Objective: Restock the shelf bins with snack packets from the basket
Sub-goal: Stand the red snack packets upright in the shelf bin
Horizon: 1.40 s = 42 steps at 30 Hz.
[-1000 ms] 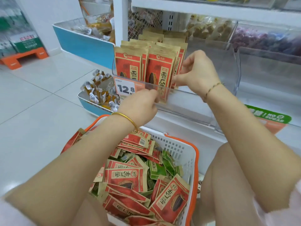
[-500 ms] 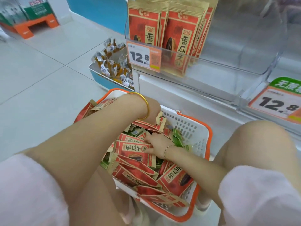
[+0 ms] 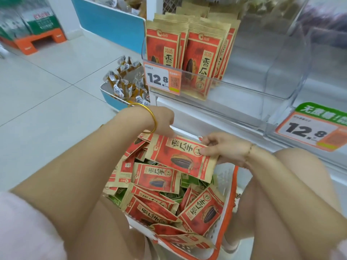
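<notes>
— Both hands were buried in the basket (image 3: 228,201) half a second ago. Now the right hand (image 3: 227,150) has lifted one red packet (image 3: 180,156) clear of the heap (image 3: 155,178), and it hangs flat above the basket's far end.

— How is it held?

— Thumb on the printed face, the other fingers curled under the packet's right end: a pinch. The left hand (image 3: 162,119) is over the basket's far left corner, fingertips pointing down at the packet's upper edge. Whether they grip it or only touch it cannot be told.

— And the bin?

— The clear bin (image 3: 244,87) stands above and beyond the basket. Upright packets (image 3: 201,53) of the same kind fill its left part, behind the price tag (image 3: 162,78). Its right part looks bare.

— So what does the lift mean for the job?

— One more packet is picked and, by the look of it, ready to go up. It lies sideways, though, while those in the bin stand on end, so it probably needs turning upright before it slots in beside them.

— Much left?

— Plenty. The basket holds a deep heap of red packets, with green ones (image 3: 189,182) showing underneath, so the restocking seems far from finished.
</notes>
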{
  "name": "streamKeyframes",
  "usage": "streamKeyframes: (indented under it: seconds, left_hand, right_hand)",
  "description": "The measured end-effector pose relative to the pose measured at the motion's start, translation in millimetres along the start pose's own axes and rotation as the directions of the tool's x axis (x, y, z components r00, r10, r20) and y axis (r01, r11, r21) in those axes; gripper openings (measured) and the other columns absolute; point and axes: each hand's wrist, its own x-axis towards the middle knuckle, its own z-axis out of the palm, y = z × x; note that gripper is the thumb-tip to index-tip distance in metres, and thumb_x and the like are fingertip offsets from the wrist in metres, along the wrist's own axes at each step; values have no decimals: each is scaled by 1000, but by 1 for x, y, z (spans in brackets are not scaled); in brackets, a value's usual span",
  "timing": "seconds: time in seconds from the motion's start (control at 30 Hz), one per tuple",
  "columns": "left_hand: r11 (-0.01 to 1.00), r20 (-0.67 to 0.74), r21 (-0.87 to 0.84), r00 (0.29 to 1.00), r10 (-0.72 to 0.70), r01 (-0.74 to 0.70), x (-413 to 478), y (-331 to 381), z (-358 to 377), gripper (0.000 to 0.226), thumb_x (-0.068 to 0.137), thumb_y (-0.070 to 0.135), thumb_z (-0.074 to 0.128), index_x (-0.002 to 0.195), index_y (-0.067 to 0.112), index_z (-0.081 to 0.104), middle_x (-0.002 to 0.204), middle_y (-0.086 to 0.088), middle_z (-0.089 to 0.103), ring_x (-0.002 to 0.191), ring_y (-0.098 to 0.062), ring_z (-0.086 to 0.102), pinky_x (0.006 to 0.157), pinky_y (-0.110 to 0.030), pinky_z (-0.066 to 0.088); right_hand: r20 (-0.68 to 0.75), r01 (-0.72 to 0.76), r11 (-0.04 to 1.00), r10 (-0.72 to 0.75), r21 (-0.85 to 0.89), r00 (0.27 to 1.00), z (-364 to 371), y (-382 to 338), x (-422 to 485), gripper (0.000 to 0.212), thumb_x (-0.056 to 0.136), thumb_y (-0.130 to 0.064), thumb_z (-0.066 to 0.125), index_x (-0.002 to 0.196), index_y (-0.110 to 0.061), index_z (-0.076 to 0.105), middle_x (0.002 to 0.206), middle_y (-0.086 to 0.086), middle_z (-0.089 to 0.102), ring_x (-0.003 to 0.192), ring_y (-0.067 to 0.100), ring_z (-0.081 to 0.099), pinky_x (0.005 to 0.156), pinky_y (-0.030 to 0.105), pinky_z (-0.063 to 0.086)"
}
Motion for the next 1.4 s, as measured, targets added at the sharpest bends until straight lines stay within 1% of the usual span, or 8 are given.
streamKeyframes:
  seconds: [0.1, 0.27, 0.5, 0.7, 0.87, 1.07, 1.2, 1.4]
  left_hand:
    - [988, -142, -151, 990, 22, -43, -4, -3, -13, 24, 86, 36, 65, 104, 21, 65, 108, 0, 63, 98, -15, 58, 63, -20, 40]
    - [854, -360, -437, 925, 121, -282, -25, 15, -45, 20, 84, 29, 69, 102, 23, 64, 102, 5, 59, 94, -12, 58, 77, -23, 50]
    - [594, -802, -565, 550, -232, -573, -13, 25, -69, 32, 89, 21, 61, 119, 17, 52, 104, 6, 57, 94, -10, 56, 89, -28, 48]
    - [937, -967, -68, 252, 22, -342, 3, 27, -49, 29, 83, 13, 61, 107, -1, 53, 113, -16, 49, 107, -30, 47, 93, -32, 36]
    - [970, -886, 50, 438, 153, -238, 12, 30, -33, 17, 83, 6, 58, 97, -2, 56, 107, -18, 50, 94, -35, 50, 73, -49, 48]
    - [981, -765, 110, 616, 187, -161, 18, 30, -23, 32, 91, 15, 48, 119, 2, 56, 123, -13, 50, 115, -31, 48, 96, -45, 43]
    - [980, -728, 144, 657, 197, -134, 16, 32, -21, 46, 94, 19, 44, 138, 5, 41, 149, -13, 31, 140, -28, 24, 117, -38, 16]
    - [983, -691, 160, 700, 179, -93, 18, 34, -17, 56, 94, 21, 40, 147, 12, 24, 154, -11, 22, 142, -25, 19, 118, -37, 8]
  right_hand:
    - [48, 64, 952, -82, 299, 995, -18, -3, -29, 13, 82, -6, 64, 86, -9, 52, 79, 6, 67, 69, 14, 67, 67, 26, 56]
    - [167, 140, 955, -188, 262, 968, -33, -31, -59, 42, 78, -26, 73, 113, -12, 56, 103, 12, 71, 88, 22, 69, 74, 31, 59]
    - [-349, 432, 826, -310, 361, 884, -53, -99, -59, 14, 92, -14, 52, 80, -11, 57, 55, 0, 65, 42, 9, 59, 43, 18, 49]
    - [-644, 660, 732, -423, 171, 637, -62, -133, -12, 19, 93, -12, 54, 109, -14, 43, 96, -1, 62, 84, 15, 64, 73, 35, 54]
    - [-695, 575, 790, -536, -213, 479, -57, -134, 15, 27, 85, -13, 64, 103, -19, 45, 96, -6, 60, 91, 12, 58, 80, 26, 51]
    - [-662, 126, 886, -421, -445, 620, -55, -120, 31, 34, 74, -23, 78, 96, -17, 53, 103, 2, 64, 93, 20, 61, 78, 33, 51]
    - [-588, 158, 964, -256, -213, 767, -59, -133, 28, 34, 76, -9, 74, 106, -8, 58, 104, 8, 66, 98, 24, 64, 86, 40, 55]
    - [-459, 70, 981, -146, -178, 876, -71, -137, 40, 46, 72, 3, 73, 115, 0, 58, 113, 19, 64, 103, 32, 64, 89, 45, 54]
